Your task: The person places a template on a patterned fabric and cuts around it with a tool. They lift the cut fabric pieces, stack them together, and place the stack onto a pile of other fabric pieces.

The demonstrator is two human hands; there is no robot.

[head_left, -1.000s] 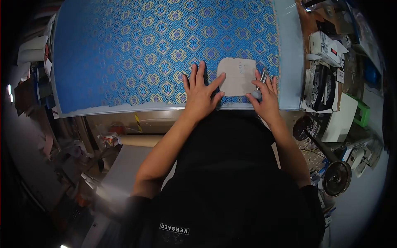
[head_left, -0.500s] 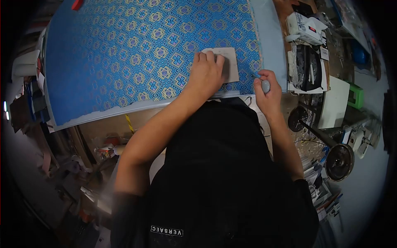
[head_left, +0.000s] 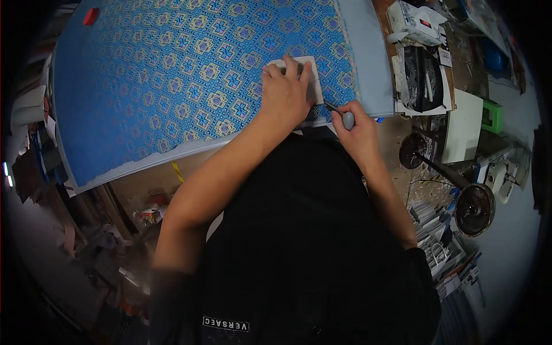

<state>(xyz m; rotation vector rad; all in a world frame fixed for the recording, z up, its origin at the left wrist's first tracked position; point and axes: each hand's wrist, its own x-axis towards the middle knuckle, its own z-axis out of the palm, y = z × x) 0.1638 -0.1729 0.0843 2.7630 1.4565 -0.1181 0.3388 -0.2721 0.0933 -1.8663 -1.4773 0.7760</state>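
Observation:
Blue fabric [head_left: 213, 43] with a gold and purple floral pattern covers the work table. On it, near the front right edge, lies a pale square card [head_left: 314, 86]. My left hand [head_left: 283, 92] presses on the card with its fingers spread, hiding much of it. Just right of the card, my right hand [head_left: 357, 129] is closed around a grey-handled tool [head_left: 348, 121]. Its thin dark tip points up and left, right by the card's lower right corner. A small blue thing [head_left: 379, 119] shows beside the right hand, at the table's edge.
A red object [head_left: 90, 16] sits at the fabric's far left. Right of the table are a tissue box [head_left: 415, 24], a black bag-like item [head_left: 424, 77], a green stool [head_left: 492, 123] and a metal stand with a round base [head_left: 475, 210].
My right hand has moved left toward the card, bringing the tool's tip to its corner. My left hand stays on the card, its fingers more spread. The whole view has shifted slightly.

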